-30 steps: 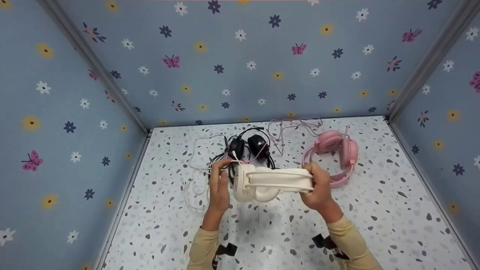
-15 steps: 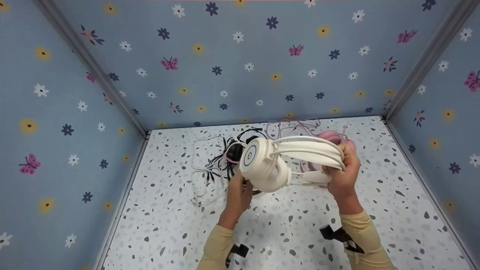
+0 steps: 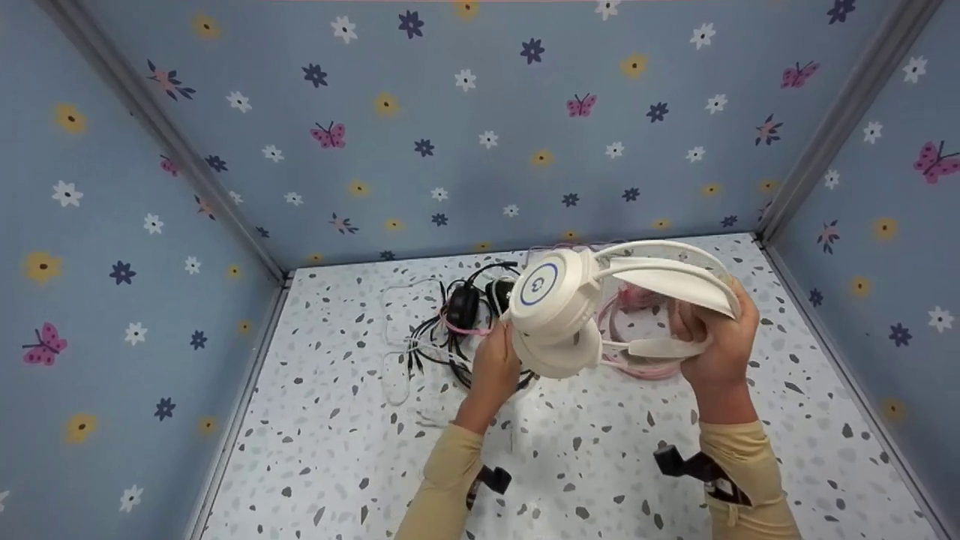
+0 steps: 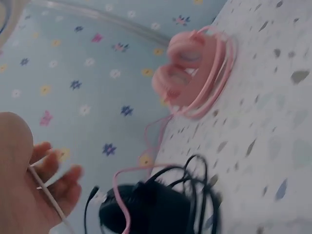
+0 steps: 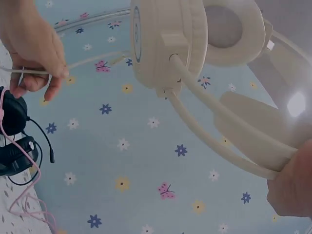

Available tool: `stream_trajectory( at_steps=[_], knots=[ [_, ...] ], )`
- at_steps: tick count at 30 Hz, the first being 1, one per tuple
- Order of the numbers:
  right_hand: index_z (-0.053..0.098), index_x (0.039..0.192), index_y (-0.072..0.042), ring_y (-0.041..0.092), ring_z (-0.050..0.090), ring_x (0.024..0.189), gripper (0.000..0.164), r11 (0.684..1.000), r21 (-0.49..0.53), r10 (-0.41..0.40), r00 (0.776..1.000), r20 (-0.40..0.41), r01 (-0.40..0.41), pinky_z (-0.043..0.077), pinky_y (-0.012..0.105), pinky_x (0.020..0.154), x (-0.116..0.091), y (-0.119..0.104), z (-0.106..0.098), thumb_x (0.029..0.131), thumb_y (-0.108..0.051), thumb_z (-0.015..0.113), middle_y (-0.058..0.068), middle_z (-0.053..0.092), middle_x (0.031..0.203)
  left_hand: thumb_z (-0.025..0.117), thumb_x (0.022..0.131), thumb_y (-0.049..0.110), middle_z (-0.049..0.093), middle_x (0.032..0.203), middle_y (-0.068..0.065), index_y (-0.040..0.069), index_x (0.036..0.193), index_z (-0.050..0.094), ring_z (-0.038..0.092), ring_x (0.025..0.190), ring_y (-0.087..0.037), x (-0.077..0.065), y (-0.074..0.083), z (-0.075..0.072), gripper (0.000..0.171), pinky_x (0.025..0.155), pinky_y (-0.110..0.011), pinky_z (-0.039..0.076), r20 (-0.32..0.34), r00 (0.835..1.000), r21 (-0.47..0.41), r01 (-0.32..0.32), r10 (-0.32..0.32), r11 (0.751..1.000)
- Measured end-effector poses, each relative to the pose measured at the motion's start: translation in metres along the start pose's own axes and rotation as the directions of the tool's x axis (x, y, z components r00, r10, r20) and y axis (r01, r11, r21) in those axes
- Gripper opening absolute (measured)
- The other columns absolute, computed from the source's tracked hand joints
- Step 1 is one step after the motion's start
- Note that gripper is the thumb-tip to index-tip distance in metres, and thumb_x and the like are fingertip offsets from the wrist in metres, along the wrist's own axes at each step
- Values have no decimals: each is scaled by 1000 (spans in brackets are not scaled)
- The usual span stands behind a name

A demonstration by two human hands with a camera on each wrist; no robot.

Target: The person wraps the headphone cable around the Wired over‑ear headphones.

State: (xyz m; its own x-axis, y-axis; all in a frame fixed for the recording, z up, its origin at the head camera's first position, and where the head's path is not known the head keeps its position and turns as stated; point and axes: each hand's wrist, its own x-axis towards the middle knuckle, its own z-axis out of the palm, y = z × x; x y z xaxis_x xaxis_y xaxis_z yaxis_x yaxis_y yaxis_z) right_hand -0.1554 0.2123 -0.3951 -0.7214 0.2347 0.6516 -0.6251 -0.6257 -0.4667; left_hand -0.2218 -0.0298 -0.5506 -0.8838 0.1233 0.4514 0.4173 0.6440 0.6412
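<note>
My right hand [image 3: 724, 345] grips the headband of a pair of white over-ear headphones [image 3: 551, 292], raised above the table with the ear cups pointing left. A ring logo shows on the outer cup. Beside the cups, my left hand [image 3: 495, 367] holds the headphones' thin white cable [image 5: 31, 71]. In the right wrist view that cable runs through the curled left fingers [image 5: 31, 83], apart from the ear cup. Beneath the left hand lies a black headset [image 3: 463, 306] with a pink cord [image 4: 119, 190] across it. Pink headphones [image 4: 207, 73] lie behind the white pair, partly hidden in the head view.
The speckled white table [image 3: 600, 465] is bounded by blue flowered panels [image 3: 495, 97] at the back and both sides. Black cables [image 3: 427, 337] and a white cable tangle around the black headset. Pink cord also trails along the back edge.
The white headphones have moved up and right, turning so the logo cup faces the camera. My left hand has followed rightward. White cable that lay on the left of the table has partly been drawn in.
</note>
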Motion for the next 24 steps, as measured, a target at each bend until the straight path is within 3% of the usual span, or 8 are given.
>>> stream_trajectory(
  at_steps=[5,8,10,13,17,18,21,24],
  knots=[
    [33,71,-1,12,15,40,18,998,-66,-4,978,-207,-10,16,24,34,2,10,-3,82,13,35,3,20,50,34,94,23,48,56,-1,13,90,53,51,47,-19,-18,31,18,22,38,-33,37,131,991,258,-70,36,964],
    [31,68,-3,13,17,39,22,981,-191,-102,936,-338,38,17,24,35,8,18,-3,82,12,38,4,22,48,33,95,31,45,50,1,14,85,53,49,42,-18,-23,57,14,27,33,-32,32,204,973,346,-171,104,922],
    [34,68,-2,14,22,38,20,940,-334,-202,903,-378,71,19,24,34,13,23,-3,81,12,42,6,27,48,35,94,32,45,50,1,15,76,49,49,41,-19,-24,74,4,28,33,-33,32,237,954,389,-267,185,882],
    [38,66,0,12,32,41,19,787,-614,-329,881,-339,58,25,23,38,15,31,-8,74,14,49,6,34,51,40,92,33,44,49,3,17,67,45,48,41,-18,-21,93,-19,30,34,-32,32,252,916,414,-393,312,821],
    [43,65,2,10,34,45,13,525,-851,-331,925,-187,16,27,22,43,5,36,-21,70,13,49,5,36,52,45,90,35,38,48,5,18,58,42,42,40,-13,-8,108,-53,36,34,-29,31,315,847,403,-527,428,748],
    [44,66,2,9,32,44,12,484,-875,-306,940,-150,18,26,22,43,1,36,-23,71,10,50,4,35,52,46,89,36,37,48,6,18,57,42,40,40,-12,-3,111,-61,37,35,-28,31,340,825,392,-561,451,729],
    [45,67,2,9,31,46,10,417,-908,-228,972,-57,45,25,22,44,-8,33,-22,74,6,52,4,35,54,49,87,39,37,49,8,19,56,45,38,42,-9,14,120,-81,37,39,-27,33,445,745,349,-655,496,670],
    [46,66,-1,10,32,54,10,348,-935,-171,985,16,75,25,23,49,-14,34,-19,71,2,54,3,35,59,52,85,41,39,50,9,20,57,49,38,43,-8,31,132,-97,36,42,-26,34,536,679,284,-704,501,650]
  ],
)
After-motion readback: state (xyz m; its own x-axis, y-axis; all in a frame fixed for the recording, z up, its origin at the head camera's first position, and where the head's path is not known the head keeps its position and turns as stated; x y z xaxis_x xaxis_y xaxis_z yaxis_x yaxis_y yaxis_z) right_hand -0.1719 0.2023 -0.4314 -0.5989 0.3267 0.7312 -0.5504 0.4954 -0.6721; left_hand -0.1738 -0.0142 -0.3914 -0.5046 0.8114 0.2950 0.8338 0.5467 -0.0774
